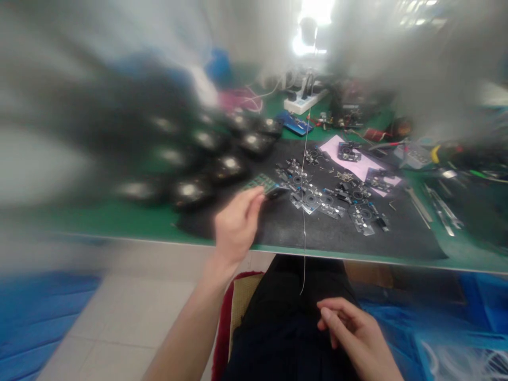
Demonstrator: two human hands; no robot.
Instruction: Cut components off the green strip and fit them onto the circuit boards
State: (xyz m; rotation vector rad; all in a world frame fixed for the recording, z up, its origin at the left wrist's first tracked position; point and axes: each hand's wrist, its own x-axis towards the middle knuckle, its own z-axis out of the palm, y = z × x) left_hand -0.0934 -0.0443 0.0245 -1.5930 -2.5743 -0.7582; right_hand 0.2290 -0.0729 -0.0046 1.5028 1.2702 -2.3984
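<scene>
My left hand (237,219) is over the front of the black mat (273,233), closed around the edge of a green circuit board (260,182). A dark part shows at the board's right end. Just right of it lie several small black circuit boards (311,198) with round and square components. Above my lap, my right hand (355,333) has its fingers curled in, thumb close to the index finger, and nothing shows between them. A thin solder wire (305,233) hangs down from above, its loose end short of my right hand.
Several black domed units (190,190) stand blurred on the left. Two boards rest on pink paper (363,166) at the right, near a pile of small pins (345,176). Tweezers (440,209) lie farther right. A white power strip (304,100) is at the back.
</scene>
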